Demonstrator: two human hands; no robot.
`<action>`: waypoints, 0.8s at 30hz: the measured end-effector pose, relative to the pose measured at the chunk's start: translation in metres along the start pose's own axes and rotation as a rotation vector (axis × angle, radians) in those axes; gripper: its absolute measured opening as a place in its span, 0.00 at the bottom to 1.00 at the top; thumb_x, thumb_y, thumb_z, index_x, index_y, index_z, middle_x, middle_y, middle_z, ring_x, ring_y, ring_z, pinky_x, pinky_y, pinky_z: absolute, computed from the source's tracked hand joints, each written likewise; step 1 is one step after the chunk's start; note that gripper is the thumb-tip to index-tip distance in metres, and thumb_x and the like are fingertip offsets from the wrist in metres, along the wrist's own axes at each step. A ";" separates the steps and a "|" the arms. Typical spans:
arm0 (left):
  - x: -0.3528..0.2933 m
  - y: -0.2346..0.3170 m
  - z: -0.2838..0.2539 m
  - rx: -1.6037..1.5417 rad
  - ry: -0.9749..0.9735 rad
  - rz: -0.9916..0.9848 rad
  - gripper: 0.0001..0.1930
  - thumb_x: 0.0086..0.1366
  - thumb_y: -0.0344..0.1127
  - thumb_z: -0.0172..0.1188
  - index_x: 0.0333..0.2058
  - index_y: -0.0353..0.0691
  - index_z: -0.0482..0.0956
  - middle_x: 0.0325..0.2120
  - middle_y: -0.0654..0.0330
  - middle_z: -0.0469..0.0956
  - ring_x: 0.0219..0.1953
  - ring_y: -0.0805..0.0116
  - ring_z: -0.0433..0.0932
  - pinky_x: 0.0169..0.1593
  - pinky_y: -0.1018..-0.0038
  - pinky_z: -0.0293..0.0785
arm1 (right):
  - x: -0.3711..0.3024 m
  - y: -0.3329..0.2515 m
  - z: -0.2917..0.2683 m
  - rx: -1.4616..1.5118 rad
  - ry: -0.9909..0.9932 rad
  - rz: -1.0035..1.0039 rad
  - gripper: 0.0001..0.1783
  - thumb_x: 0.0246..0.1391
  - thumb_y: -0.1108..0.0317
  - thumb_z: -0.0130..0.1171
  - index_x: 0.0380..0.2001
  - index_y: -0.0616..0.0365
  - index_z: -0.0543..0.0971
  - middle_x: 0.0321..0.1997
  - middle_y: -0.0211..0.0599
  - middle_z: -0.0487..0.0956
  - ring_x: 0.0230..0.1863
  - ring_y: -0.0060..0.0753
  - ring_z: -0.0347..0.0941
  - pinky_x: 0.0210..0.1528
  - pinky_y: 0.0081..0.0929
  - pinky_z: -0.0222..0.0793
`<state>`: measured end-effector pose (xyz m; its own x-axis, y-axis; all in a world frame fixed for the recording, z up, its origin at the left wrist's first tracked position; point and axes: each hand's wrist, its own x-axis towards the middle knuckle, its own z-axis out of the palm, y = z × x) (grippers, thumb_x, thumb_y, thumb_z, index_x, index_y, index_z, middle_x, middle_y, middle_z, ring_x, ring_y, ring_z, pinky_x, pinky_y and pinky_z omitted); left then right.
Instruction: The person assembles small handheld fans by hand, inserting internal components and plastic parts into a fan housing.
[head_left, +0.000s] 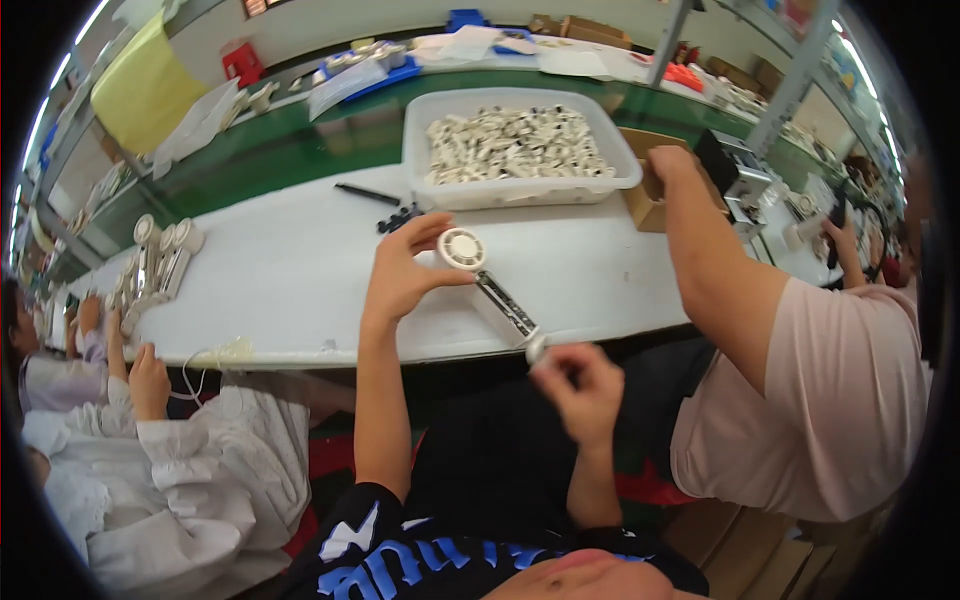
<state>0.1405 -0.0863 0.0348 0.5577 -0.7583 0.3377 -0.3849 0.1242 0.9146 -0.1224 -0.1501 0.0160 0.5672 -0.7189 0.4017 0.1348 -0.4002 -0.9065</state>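
Note:
My left hand [400, 275] grips a white handheld fan [508, 310] by its round, slotted head, thumb on one side and fingers on the other. The fan slants down to the right over the table's front edge, and its handle lies open, showing dark inner parts along its length. At the handle's lower end, my right hand [585, 390] is closed, thumb and forefinger pinching the small white rounded tip. That hand is slightly blurred, so anything else between its fingers is hidden. Beyond my left hand lie several small black parts [398, 217] and a black pen-like stick [367, 193].
A clear plastic bin [520, 192] full of small white parts stands ahead. To its right, a co-worker's arm reaches into a cardboard box [650, 215] beside a metal device [735, 175]. Several white fan units [160, 265] lie at left, near another person's hands. White table [290, 250].

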 end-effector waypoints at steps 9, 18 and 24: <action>-0.059 -0.012 -0.022 -0.162 0.151 -0.119 0.34 0.53 0.32 0.73 0.59 0.33 0.72 0.52 0.53 0.78 0.55 0.64 0.75 0.62 0.68 0.68 | 0.052 0.033 0.024 -0.606 0.089 -0.220 0.10 0.49 0.75 0.68 0.36 0.62 0.83 0.33 0.38 0.81 0.32 0.37 0.76 0.34 0.29 0.72; -0.057 -0.015 -0.019 -0.150 0.143 -0.084 0.31 0.58 0.36 0.71 0.59 0.35 0.73 0.52 0.53 0.78 0.53 0.65 0.76 0.60 0.67 0.70 | 0.061 -0.009 0.080 -0.383 -0.116 -0.259 0.10 0.47 0.79 0.68 0.35 0.63 0.85 0.35 0.38 0.84 0.34 0.33 0.78 0.37 0.26 0.74; -0.059 -0.015 -0.023 -0.129 0.137 -0.105 0.31 0.57 0.37 0.72 0.58 0.34 0.73 0.52 0.53 0.78 0.53 0.65 0.76 0.59 0.68 0.70 | 0.058 -0.012 0.088 -0.498 -0.097 -0.323 0.09 0.46 0.80 0.68 0.34 0.64 0.85 0.35 0.38 0.84 0.35 0.34 0.78 0.36 0.27 0.74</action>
<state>0.1307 -0.0289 0.0063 0.6877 -0.6786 0.2580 -0.2273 0.1362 0.9642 -0.0196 -0.1368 0.0389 0.6354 -0.4707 0.6122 -0.0704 -0.8247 -0.5611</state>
